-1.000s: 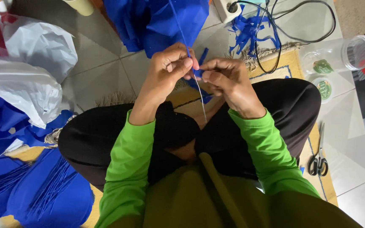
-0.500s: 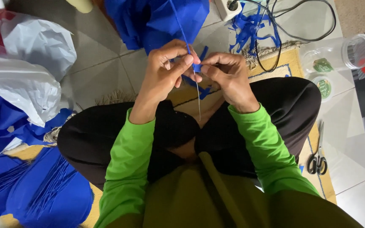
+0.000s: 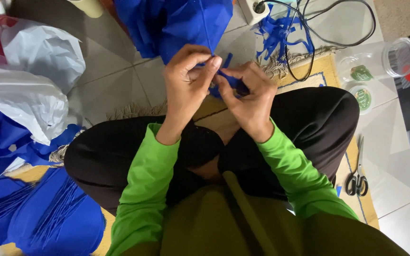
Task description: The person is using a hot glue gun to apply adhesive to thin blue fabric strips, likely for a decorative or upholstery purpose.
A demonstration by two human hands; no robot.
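Note:
I sit cross-legged on the floor in green sleeves and black trousers. My left hand (image 3: 188, 78) and my right hand (image 3: 245, 92) meet above my knees, fingertips pinched together on a small blue strip piece (image 3: 226, 76). A thin thread runs up from my fingers toward a large bundle of blue material (image 3: 176, 23) lying on the tiles just beyond. Most of the small piece is hidden by my fingers.
White plastic bags (image 3: 24, 80) and blue material lie at the left, folded blue stacks (image 3: 48, 218) at the lower left. Scissors (image 3: 357, 178) rest at the right. Clear plastic cups with lids (image 3: 380, 61), blue scraps (image 3: 281, 33), a power strip (image 3: 257, 9) and black cables sit at the top right.
My hands have drawn closer together and slightly up. The thread that hung down below my fingers is no longer seen there.

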